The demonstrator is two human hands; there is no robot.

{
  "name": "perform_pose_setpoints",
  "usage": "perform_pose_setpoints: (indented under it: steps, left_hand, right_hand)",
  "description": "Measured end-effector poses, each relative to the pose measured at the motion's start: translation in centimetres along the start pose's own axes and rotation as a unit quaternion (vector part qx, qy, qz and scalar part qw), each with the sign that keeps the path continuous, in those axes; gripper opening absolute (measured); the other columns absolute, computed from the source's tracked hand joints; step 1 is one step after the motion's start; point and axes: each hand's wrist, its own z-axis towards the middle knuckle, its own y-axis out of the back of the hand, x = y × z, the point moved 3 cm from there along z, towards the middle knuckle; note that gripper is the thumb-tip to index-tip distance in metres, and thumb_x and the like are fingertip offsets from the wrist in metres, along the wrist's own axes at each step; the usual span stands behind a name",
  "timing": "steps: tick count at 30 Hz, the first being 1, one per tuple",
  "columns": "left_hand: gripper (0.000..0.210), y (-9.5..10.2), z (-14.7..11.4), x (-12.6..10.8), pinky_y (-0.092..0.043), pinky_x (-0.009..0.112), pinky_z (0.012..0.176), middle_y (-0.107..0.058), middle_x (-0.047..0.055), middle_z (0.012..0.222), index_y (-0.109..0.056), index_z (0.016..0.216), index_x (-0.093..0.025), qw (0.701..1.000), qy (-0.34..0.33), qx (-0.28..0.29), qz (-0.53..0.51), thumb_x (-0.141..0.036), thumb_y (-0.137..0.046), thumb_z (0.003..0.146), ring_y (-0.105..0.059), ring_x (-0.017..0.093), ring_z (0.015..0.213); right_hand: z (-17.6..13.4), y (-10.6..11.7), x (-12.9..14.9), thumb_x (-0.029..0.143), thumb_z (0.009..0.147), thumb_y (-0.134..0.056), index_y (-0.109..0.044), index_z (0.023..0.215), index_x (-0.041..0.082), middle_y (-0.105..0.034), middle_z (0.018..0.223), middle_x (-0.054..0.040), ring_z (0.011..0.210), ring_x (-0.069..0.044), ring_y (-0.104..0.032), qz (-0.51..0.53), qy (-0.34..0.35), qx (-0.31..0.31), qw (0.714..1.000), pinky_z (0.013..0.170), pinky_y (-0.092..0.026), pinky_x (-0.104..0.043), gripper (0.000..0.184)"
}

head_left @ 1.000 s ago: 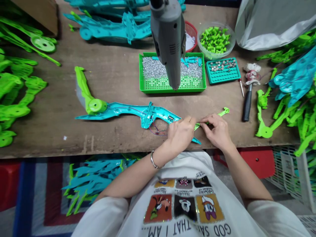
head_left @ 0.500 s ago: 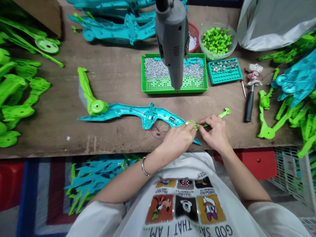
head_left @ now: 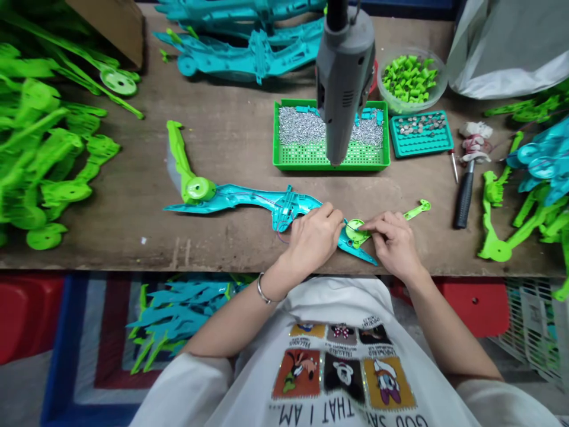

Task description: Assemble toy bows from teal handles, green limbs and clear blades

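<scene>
A long turquoise plastic shell, which looks like half of a toy bow, lies open side up along the table. Its left end carries a green arm with a round hub. At its right end sits another green hub piece, whose arm reaches out to the right. My left hand is closed over the shell's middle right, its fingertips beside that hub. A thin dark wire shows between the fingertips of both hands. My right hand has its fingers bent together at the hub's right rim, apparently pinching the wire.
A grey electric screwdriver hangs over a green tray of screws. Behind on the right stand a bowl of green caps, a turquoise tray and a hammer. Green parts pile up at left, turquoise shells behind.
My left hand has shifted left from the right hub onto the shell, uncovering the hub. My right hand stays beside it. The whole view has swung slightly, moving everything to the right.
</scene>
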Motion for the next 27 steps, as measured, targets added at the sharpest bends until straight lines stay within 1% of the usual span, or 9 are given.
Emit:
perform_pose_setpoints:
  steps: [3,7,9,12,13,16,20,23,27]
  left_hand:
    - [0.025,0.3,0.7,-0.2,-0.042,0.031,0.063,-0.064,0.008,0.100,-0.071,0.092,-0.020,1.000,0.014,0.024,0.012,-0.027,-0.049,0.101,-0.065,0.021,0.083]
    - [0.027,0.3,1.5,-0.4,-0.039,0.032,0.058,-0.065,0.007,0.099,-0.072,0.087,-0.020,0.999,-0.001,0.046,0.028,-0.025,-0.049,0.100,-0.066,0.020,0.077]
    - [0.025,0.3,1.6,-0.6,-0.037,0.032,0.056,-0.065,0.007,0.099,-0.072,0.089,-0.020,0.998,-0.013,0.050,0.037,-0.023,-0.049,0.099,-0.066,0.021,0.076]
    - [0.026,0.3,1.5,-0.9,-0.036,0.031,0.055,-0.065,0.007,0.102,-0.072,0.096,-0.020,0.997,-0.027,0.047,0.045,-0.020,-0.046,0.100,-0.067,0.021,0.079]
    - [0.027,0.2,1.5,-0.9,-0.037,0.031,0.056,-0.065,0.008,0.103,-0.072,0.096,-0.020,0.997,-0.031,0.046,0.045,-0.019,-0.045,0.100,-0.067,0.021,0.080]
    - [0.027,0.1,1.3,-0.7,-0.037,0.030,0.057,-0.065,0.008,0.103,-0.071,0.094,-0.019,0.997,-0.038,0.044,0.045,-0.019,-0.045,0.101,-0.066,0.021,0.083]
    - [0.026,0.1,1.2,0.1,-0.036,0.030,0.058,-0.065,0.009,0.106,-0.071,0.091,-0.018,0.997,-0.035,0.055,0.045,-0.020,-0.047,0.101,-0.065,0.021,0.084]
    - [0.028,0.2,1.1,0.4,-0.036,0.031,0.057,-0.064,0.008,0.110,-0.071,0.090,-0.019,0.997,-0.026,0.064,0.041,-0.020,-0.045,0.101,-0.064,0.021,0.084]
    - [0.029,0.0,1.3,0.5,-0.038,0.031,0.060,-0.063,0.008,0.108,-0.071,0.091,-0.018,0.997,-0.018,0.071,0.016,-0.020,-0.044,0.100,-0.064,0.019,0.081]
  right_hand:
    - [0.2,0.2,0.1,0.008,0.094,-0.050,-0.078,0.097,0.027,-0.072,0.094,-0.0049,0.087,-0.023,-0.058,-0.007,0.007,0.017,1.000,0.084,-0.043,-0.042,0.033]
    - [0.4,0.3,0.3,0.008,0.094,-0.049,-0.076,0.098,0.025,-0.071,0.094,-0.0055,0.086,-0.023,-0.056,-0.026,0.008,0.026,0.999,0.083,-0.043,-0.042,0.032]
    - [0.4,0.3,0.5,0.007,0.094,-0.047,-0.074,0.104,0.025,-0.072,0.101,-0.0055,0.088,-0.024,-0.057,-0.037,0.021,0.026,0.999,0.084,-0.042,-0.042,0.034]
    - [0.5,0.0,1.4,0.005,0.093,-0.044,-0.067,0.120,0.027,-0.073,0.113,-0.0056,0.096,-0.026,-0.056,-0.086,0.066,0.042,0.993,0.085,-0.039,-0.043,0.042]
    - [0.5,-0.1,1.7,0.004,0.092,-0.045,-0.065,0.123,0.026,-0.074,0.111,-0.0060,0.098,-0.027,-0.056,-0.111,0.083,0.051,0.989,0.083,-0.037,-0.044,0.044]
    - [0.6,-0.3,2.5,0.006,0.090,-0.047,-0.062,0.125,0.025,-0.075,0.094,-0.0073,0.097,-0.029,-0.054,-0.177,0.121,0.068,0.974,0.078,-0.032,-0.043,0.042]
    - [0.5,-0.6,3.1,0.007,0.090,-0.050,-0.061,0.123,0.023,-0.075,0.090,-0.0064,0.094,-0.028,-0.053,-0.205,0.149,0.055,0.966,0.079,-0.031,-0.043,0.039]
    - [0.4,-1.0,3.2,0.012,0.091,-0.054,-0.063,0.120,0.020,-0.073,0.092,-0.0064,0.090,-0.027,-0.053,-0.193,0.155,0.029,0.968,0.078,-0.031,-0.042,0.031]
    - [0.6,-1.7,2.9,0.019,0.097,-0.055,-0.064,0.118,0.020,-0.073,0.096,-0.0058,0.089,-0.025,-0.053,-0.160,0.145,0.000,0.976,0.077,-0.033,-0.040,0.023]
